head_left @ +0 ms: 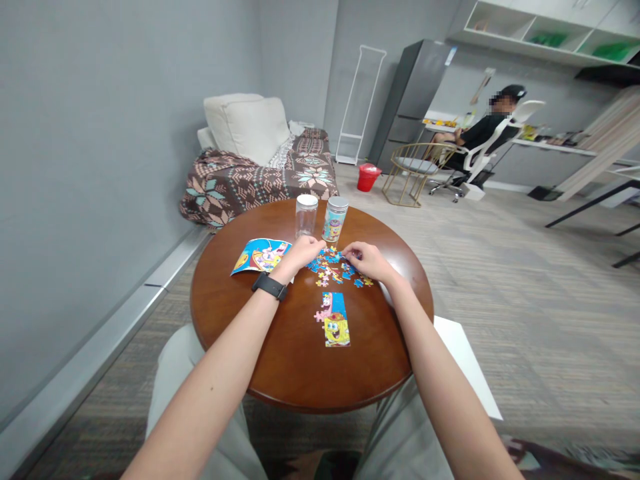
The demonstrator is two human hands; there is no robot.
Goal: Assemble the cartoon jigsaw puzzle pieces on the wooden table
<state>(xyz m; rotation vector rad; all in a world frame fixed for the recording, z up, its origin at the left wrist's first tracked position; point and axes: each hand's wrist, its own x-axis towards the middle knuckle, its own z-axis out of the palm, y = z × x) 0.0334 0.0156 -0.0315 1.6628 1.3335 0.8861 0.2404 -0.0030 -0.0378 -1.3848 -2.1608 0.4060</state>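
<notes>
A pile of loose jigsaw puzzle pieces (330, 272), mostly blue with some pink and yellow, lies on the round brown table (280, 360). My left hand (305, 251), with a black watch strap on its wrist, reaches to the pile's left side, fingers bent together. At the right side is my right hand (369, 261), its fingers curled and thumb tip at the pieces. Anything in either hand's fingertips is too small to tell. Nearer me lies a joined puzzle section (336, 327) showing a yellow and a pink cartoon figure.
Behind the pile stand a clear jar (306, 219) with a white lid and a printed canister (335, 220). A curling picture sheet (261, 256) lies left of my left hand. Beyond are a covered sofa (270, 177), a red bin (369, 177) and a seated person (487, 127).
</notes>
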